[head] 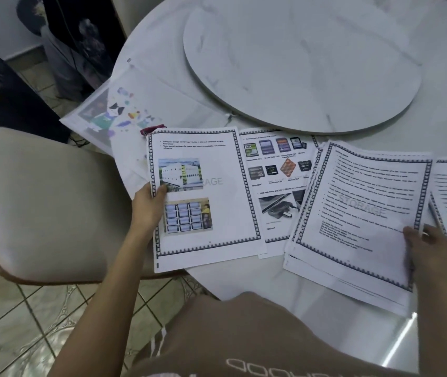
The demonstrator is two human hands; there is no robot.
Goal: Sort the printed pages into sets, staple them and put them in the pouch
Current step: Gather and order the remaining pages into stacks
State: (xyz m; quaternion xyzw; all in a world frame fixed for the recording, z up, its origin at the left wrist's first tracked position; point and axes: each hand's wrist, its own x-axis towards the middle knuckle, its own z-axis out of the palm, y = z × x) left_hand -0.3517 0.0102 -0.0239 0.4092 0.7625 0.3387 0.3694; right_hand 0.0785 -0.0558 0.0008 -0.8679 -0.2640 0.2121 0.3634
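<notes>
Left hand (pixel 148 204): at 9 o'clock of the paper spread, thumb on top, pinching the left edge of the picture page (pixel 197 197).
Right hand (pixel 431 251): at 4 o'clock, gripping the text stack (pixel 358 213) by its lower right edge.
Memory-card page (pixel 279 183): flat on the table (pixel 244 284) between the two, partly covered.
Pouch (pixel 124 112): translucent, at 10 o'clock, overhanging the table edge.
Red item (pixel 153 129): mostly hidden behind the picture page's top corner; kind unclear.

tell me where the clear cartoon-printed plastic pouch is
Head view, left side: the clear cartoon-printed plastic pouch lies over the white marble table's left edge, just beyond the picture page that the left hand holds.
</notes>
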